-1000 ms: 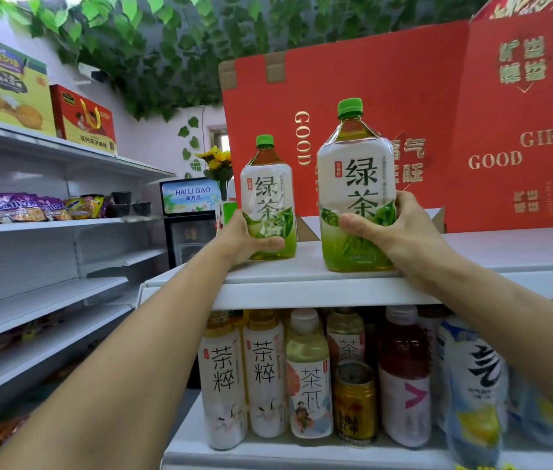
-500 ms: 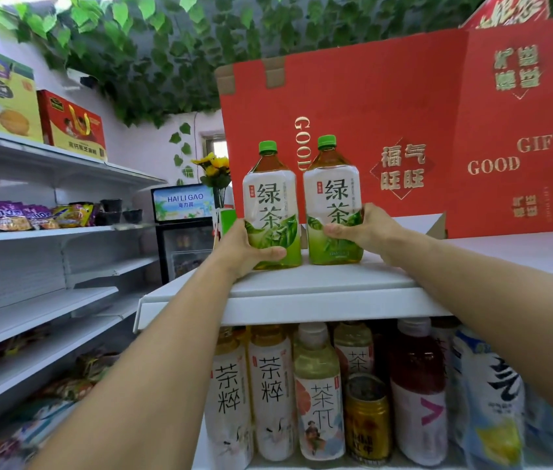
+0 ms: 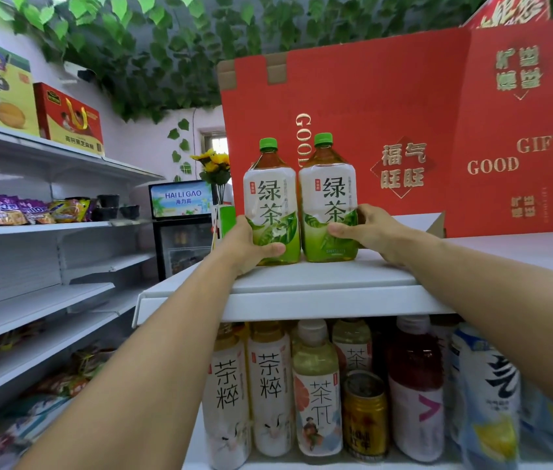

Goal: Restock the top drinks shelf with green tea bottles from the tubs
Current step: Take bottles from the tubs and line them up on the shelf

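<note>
White top shelf (image 3: 319, 286), 2 green tea bottles (image 3: 272, 205) upright, touching, each hand (image 3: 244, 245) grasping 1

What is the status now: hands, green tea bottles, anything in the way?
Left hand grips left bottle; right hand grips right bottle. Both upright on top shelf, side by side. Red gift box behind, not blocking.

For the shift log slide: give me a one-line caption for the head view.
Left hand and right hand each hold an upright green tea bottle, left bottle beside right bottle, on the top shelf.
</note>
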